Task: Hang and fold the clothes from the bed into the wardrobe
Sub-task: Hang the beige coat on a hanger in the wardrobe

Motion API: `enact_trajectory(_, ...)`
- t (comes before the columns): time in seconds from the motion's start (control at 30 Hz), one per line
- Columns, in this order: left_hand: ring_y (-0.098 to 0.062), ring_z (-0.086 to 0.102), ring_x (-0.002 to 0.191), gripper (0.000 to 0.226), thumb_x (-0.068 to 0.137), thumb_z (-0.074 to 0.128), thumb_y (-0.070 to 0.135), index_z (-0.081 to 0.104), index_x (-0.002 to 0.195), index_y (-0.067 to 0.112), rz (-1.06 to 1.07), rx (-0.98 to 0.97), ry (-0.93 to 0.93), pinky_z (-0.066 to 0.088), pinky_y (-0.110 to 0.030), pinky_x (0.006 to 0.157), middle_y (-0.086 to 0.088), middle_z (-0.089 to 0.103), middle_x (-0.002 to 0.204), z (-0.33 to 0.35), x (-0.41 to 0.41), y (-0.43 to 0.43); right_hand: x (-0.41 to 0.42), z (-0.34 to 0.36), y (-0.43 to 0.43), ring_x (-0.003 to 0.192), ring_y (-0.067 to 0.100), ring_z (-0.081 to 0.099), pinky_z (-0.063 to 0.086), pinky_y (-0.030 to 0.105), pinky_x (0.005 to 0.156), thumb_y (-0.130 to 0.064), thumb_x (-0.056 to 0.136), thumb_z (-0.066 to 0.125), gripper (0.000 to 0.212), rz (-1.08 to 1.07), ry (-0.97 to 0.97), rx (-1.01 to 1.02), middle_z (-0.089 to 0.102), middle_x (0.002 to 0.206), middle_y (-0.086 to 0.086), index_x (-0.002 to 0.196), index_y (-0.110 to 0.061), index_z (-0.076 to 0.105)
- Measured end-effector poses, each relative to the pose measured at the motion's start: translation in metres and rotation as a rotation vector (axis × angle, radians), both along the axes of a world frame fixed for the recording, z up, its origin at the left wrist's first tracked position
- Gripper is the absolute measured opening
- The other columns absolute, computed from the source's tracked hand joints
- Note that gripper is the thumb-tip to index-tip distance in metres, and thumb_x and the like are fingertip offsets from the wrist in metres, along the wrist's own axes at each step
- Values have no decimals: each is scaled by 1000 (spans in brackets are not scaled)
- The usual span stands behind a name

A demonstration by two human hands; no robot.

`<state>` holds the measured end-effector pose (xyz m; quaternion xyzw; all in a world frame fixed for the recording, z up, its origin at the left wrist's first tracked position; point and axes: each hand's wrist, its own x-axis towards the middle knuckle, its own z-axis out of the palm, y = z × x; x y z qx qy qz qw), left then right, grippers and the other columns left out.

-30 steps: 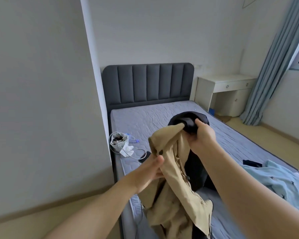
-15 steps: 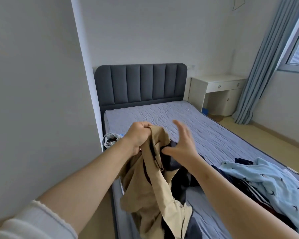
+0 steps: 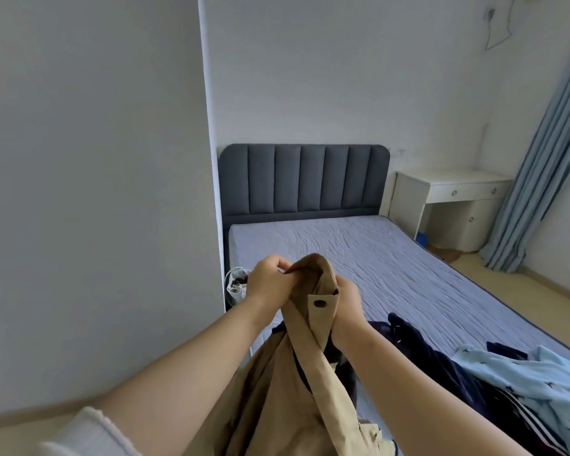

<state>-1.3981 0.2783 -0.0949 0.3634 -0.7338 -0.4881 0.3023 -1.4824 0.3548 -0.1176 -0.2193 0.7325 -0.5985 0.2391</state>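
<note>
A tan jacket (image 3: 297,383) with a dark lining hangs in front of me over the near left edge of the bed (image 3: 375,258). My left hand (image 3: 270,284) grips its collar from the left. My right hand (image 3: 346,307) holds the buttoned collar tab from the right. Both hands are shut on the cloth, close together, and the jacket's body drops below them. A dark navy garment (image 3: 441,366) and a light blue patterned shirt (image 3: 520,383) lie crumpled on the mattress at the right.
A white wall panel (image 3: 96,209) stands close on the left. A small bag with cables (image 3: 236,283) sits at the bed's left edge. A grey headboard (image 3: 303,179), a white desk (image 3: 454,192) and blue curtains (image 3: 540,179) fill the back right.
My right hand, open half a second ago, has closed on the jacket's collar tab. The dark garment it held a second ago lies on the bed. My view has tilted up.
</note>
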Motion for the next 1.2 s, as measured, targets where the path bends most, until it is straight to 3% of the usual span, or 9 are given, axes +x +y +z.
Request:
enact_trajectory(0.2,-12,61,65,39,69,43,64,46,73,25,46,-60,-73,53,-35,70,9,60,70,-19,21,21,0,28,-24,80,26,57,49,39,75,-16,96,43,25,-191,81,-4,60,79,8,74,-12,54)
enact_trajectory(0.37,-10,65,71,24,75,53,50,53,78,26,-35,-9,30,58,-38,74,6,65,73,-7,27,11,9,69,-46,93,30,57,48,40,85,-30,101,28,43,-262,125,-141,62,96,15,100,0,58)
enact_trajectory(0.5,-8,59,88,3,90,54,37,54,93,37,-193,-10,20,55,-35,83,13,61,91,11,33,-10,20,103,-62,82,21,51,39,32,73,-30,102,28,38,-259,125,-299,54,79,3,84,-8,53)
enact_trajectory(0.6,-18,59,91,18,98,41,28,59,99,26,-120,229,182,52,-38,84,2,62,94,40,45,-38,21,131,-68,70,18,46,39,32,69,-28,100,33,39,-233,94,-413,46,66,-1,64,-16,42)
enact_trajectory(0.7,-25,58,93,25,99,39,26,62,89,20,13,130,274,49,-39,88,-6,63,92,81,62,-72,19,158,-62,55,13,32,31,29,57,-11,94,40,40,-184,132,-493,37,56,-4,56,-19,31)
enact_trajectory(0.83,-14,65,75,21,96,50,29,64,83,19,-117,7,255,55,-25,65,-3,66,82,156,97,-98,0,173,-44,59,14,33,35,26,52,-1,95,33,35,-20,-48,-656,35,65,2,65,-18,36)
enact_trajectory(0.97,-13,69,67,24,90,56,36,68,96,16,-352,31,-14,56,-24,58,-2,72,78,204,117,-97,-14,159,-38,72,16,50,42,24,60,-5,101,32,18,114,-45,-395,48,80,0,99,-12,49)
enact_trajectory(1.1,-17,67,58,29,92,54,36,65,88,9,-283,248,-88,57,-29,56,-7,69,66,188,110,-88,-3,141,-38,59,14,41,39,22,51,-5,97,39,26,54,148,-27,48,73,8,74,-4,52)
enact_trajectory(1.2,-20,65,58,39,98,44,34,63,78,7,-194,388,-222,55,-28,53,-8,68,59,153,104,-81,8,122,-43,67,19,36,29,25,58,0,89,39,26,-123,316,-70,36,88,-3,106,14,54)
